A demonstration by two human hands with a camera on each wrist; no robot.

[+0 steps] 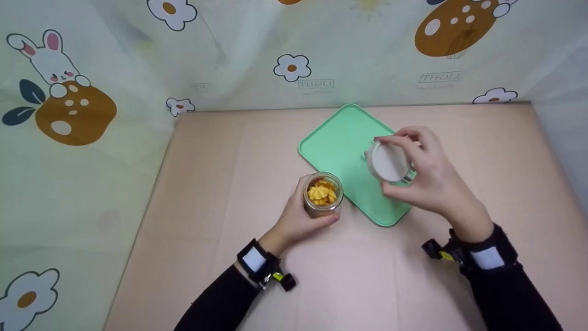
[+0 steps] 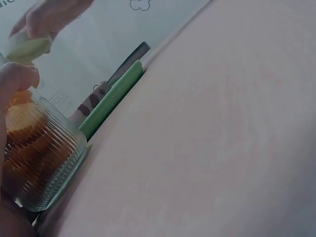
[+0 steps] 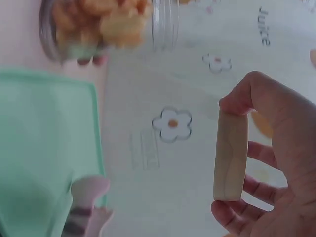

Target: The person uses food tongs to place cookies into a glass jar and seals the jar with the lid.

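My left hand (image 1: 296, 218) grips a ribbed clear glass jar (image 2: 69, 143), its thumb and fingers around the side. Flower-shaped yellow-orange cookies (image 1: 322, 192) fill the uncovered jar, which stands upright by the near left edge of the green tray (image 1: 337, 135). Above that tray, my right hand (image 1: 432, 170) pinches a round lid (image 1: 390, 162) by its edge, tilted and apart from the jar. In the right wrist view the lid's side (image 3: 230, 155) looks pale and wood-like.
On the tray lies a utensil with a pinkish, dark-marked handle (image 3: 85, 202); the right hand and lid mostly hide it from above. A pale pink surface (image 1: 257, 156) lies beneath everything. Behind it hangs a printed curtain (image 1: 239, 55) with flowers and rabbits.
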